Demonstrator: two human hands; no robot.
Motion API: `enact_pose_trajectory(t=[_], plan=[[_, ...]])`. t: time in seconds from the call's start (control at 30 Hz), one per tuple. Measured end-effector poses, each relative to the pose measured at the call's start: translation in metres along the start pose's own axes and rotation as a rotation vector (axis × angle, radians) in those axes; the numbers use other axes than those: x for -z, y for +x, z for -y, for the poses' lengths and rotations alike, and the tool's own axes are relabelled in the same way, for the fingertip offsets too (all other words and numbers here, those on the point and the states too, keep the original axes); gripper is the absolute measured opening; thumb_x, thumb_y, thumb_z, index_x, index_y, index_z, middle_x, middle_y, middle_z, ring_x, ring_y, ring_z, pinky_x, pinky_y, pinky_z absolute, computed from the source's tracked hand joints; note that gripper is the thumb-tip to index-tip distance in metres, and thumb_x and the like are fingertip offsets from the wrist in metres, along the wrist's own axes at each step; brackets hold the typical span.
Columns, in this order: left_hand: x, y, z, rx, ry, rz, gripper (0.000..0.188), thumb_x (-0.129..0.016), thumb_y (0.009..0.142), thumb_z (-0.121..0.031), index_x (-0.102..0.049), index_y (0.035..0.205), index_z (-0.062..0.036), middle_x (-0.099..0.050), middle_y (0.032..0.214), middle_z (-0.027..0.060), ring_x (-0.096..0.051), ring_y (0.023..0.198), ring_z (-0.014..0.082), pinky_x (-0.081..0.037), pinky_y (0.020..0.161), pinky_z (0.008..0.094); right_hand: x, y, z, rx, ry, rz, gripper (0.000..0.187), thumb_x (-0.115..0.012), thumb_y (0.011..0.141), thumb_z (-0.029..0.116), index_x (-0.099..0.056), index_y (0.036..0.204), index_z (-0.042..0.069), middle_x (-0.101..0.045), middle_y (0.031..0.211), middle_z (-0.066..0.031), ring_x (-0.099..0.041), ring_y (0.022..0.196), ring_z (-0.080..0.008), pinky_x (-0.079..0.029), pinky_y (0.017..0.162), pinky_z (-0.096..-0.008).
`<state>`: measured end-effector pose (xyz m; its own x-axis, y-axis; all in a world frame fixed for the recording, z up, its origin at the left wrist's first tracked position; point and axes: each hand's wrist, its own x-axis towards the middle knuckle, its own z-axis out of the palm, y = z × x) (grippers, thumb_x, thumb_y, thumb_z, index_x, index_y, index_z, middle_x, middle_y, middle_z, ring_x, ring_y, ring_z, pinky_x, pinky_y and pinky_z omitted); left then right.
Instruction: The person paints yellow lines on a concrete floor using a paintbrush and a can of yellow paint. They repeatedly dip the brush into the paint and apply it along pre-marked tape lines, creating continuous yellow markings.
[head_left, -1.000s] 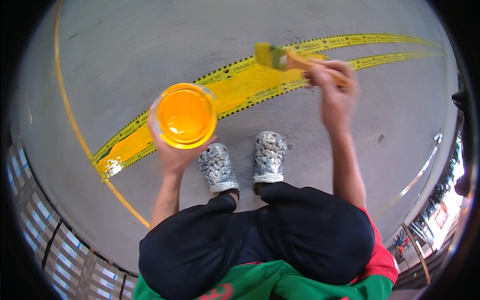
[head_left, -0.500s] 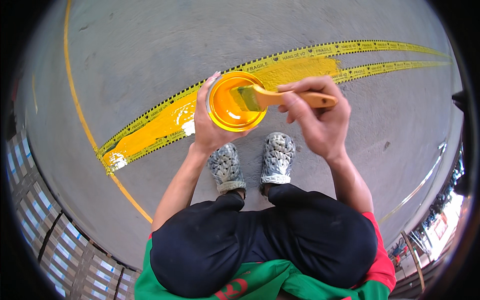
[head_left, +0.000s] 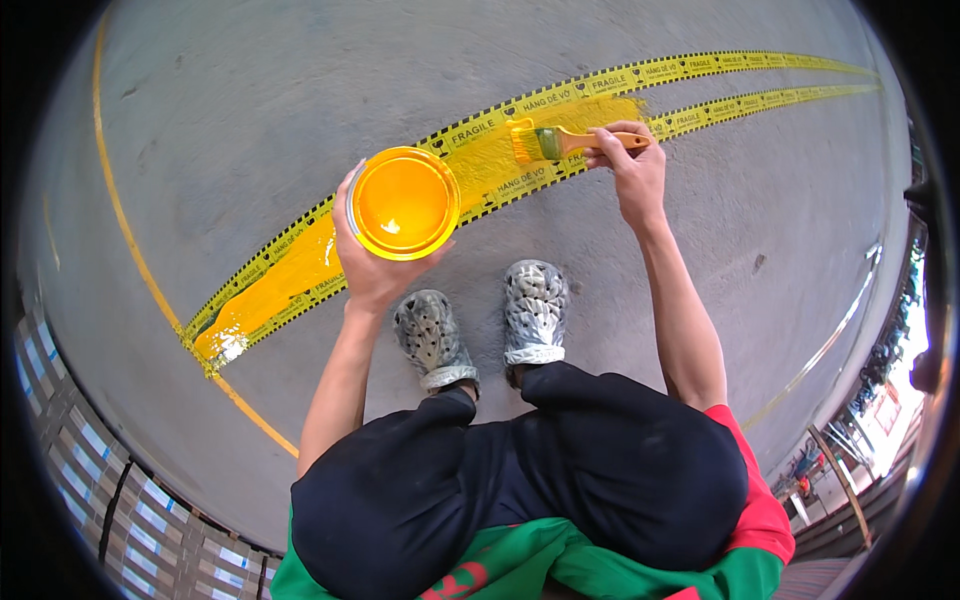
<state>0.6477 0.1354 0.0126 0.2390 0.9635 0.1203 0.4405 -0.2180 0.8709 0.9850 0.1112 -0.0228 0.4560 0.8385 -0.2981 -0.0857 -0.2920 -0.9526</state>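
Note:
My left hand [head_left: 370, 270] is wrapped round the side of an open can of yellow-orange paint [head_left: 405, 203], its mouth facing up. My right hand [head_left: 632, 170] grips the wooden handle of a flat paintbrush [head_left: 565, 143]. Yellow paint coats the bristles, which are over the painted stripe [head_left: 480, 165]; whether they touch the floor I cannot tell. Two lines of yellow-and-black printed tape [head_left: 690, 67] border the stripe. The paint looks thick and glossy at its left end and thinner toward the right.
My feet in grey-and-white patterned clogs [head_left: 537, 310] are planted on the concrete floor [head_left: 290, 110] just below the stripe. A thin yellow line [head_left: 125, 220] crosses the floor at the left. Stacked goods [head_left: 125, 510] line the lower left edge.
The brush has come out of the can and moved right and away, over the stripe between the tapes. My left hand has shifted the can a little left.

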Motion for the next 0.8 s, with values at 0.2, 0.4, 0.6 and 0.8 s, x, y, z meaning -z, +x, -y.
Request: enact_pose_trajectory(t=[0.2, 0.4, 0.6, 0.8], plan=[[0.015, -0.006, -0.013, -0.053, 0.029, 0.016, 0.123, -0.101, 0.055, -0.025, -0.026, 0.15, -0.0029, -0.044, 0.148, 0.0172, -0.049, 0.135, 0.0292, -0.037, 0.117, 0.0444, 0.013, 0.005, 0.013, 0.713, -0.741, -0.191, 0.014, -0.07, 0.095, 0.009, -0.065, 0.106, 0.001, -0.072, 0.089, -0.0121, -0.073, 0.075, -0.0196, -0.061, 0.063, -0.0271], [0.032, -0.01, -0.025, -0.056, 0.045, -0.048, 0.125, -0.101, 0.055, -0.026, -0.024, 0.151, -0.0061, -0.042, 0.149, 0.0163, -0.045, 0.138, 0.0301, -0.032, 0.119, 0.045, -0.071, -0.033, -0.016, 0.837, -0.802, 0.18, 0.009, -0.061, 0.087, -0.004, -0.06, 0.092, 0.003, -0.066, 0.085, -0.0114, -0.068, 0.071, -0.0239, -0.06, 0.059, -0.0342], [0.055, -0.005, -0.028, -0.063, 0.188, -0.104, 0.131, -0.101, 0.054, -0.032, -0.02, 0.153, -0.0038, -0.041, 0.148, 0.0144, -0.044, 0.137, 0.0291, -0.031, 0.118, 0.0463, -0.117, -0.066, -0.019, 0.506, -0.259, 0.217, 0.009, -0.069, 0.093, 0.011, -0.068, 0.098, 0.003, -0.073, 0.085, -0.0121, -0.072, 0.073, -0.0184, -0.057, 0.056, -0.0289], [0.066, -0.002, -0.027, -0.042, 0.225, -0.133, 0.13, -0.1, 0.055, -0.031, -0.02, 0.153, -0.0047, -0.04, 0.148, 0.0138, -0.043, 0.137, 0.0287, -0.03, 0.119, 0.0461, -0.022, -0.003, 0.008, 0.282, -0.516, -0.041, 0.01, -0.066, 0.097, 0.011, -0.069, 0.102, 0.003, -0.074, 0.086, -0.0103, -0.072, 0.071, -0.0151, -0.058, 0.056, -0.0255]])
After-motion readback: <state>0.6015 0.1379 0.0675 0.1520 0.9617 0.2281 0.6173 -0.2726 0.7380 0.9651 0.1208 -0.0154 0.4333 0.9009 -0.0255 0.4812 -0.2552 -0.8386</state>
